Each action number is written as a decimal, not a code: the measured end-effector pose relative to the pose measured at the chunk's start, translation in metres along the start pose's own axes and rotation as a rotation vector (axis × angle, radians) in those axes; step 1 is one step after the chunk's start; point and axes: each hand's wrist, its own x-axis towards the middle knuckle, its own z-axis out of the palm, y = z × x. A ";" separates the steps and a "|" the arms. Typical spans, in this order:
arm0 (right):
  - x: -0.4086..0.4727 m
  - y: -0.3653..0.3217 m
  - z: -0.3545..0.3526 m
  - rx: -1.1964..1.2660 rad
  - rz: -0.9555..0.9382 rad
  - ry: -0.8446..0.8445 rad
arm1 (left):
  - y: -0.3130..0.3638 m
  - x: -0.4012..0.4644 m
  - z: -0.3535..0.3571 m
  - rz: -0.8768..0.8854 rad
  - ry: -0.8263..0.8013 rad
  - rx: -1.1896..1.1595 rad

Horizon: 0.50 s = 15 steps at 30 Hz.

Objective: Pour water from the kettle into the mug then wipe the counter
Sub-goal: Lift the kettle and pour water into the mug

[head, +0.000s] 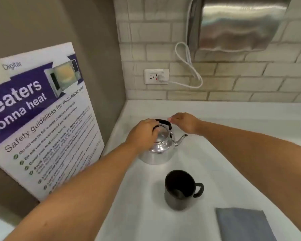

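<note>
At frame centre, the shiny round metal kettle (161, 147) stands on the white worktop (224, 153); its black handle is gripped by the left hand (143, 132), while the right hand (184, 123) hovers loosely open, empty. Nothing seems poured: the black mug (180, 189) below looks dry, and the folded grey cloth (241, 223) lies untouched at lower right.

White counter (233, 153); silver kettle (161, 152), black mug (179, 190), folded grey cloth (243, 225)

I get bright, even indoor light with soft, faint shadows. The white counter (233, 153) nearly washes out, and glare streaks the steel dispenser (236, 23) far right and the kettle (161, 146). Everything looks slightly soft; small print on the poster (42, 119) at left blurs. Wide-angle bending curves the edges
</note>
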 end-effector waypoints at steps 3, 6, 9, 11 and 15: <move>0.034 -0.003 0.011 -0.026 -0.003 -0.069 | -0.010 0.009 0.009 0.026 0.094 0.027; 0.060 -0.009 0.025 0.023 0.033 -0.065 | -0.016 0.012 0.018 0.038 0.165 0.029; 0.078 -0.010 0.031 0.031 0.033 -0.011 | -0.015 0.016 0.019 0.031 0.211 0.036; 0.085 -0.015 0.029 0.081 0.015 0.031 | -0.016 0.016 0.019 0.028 0.207 0.028; 0.087 -0.028 0.019 0.299 -0.017 0.009 | -0.016 0.017 0.019 0.025 0.213 0.018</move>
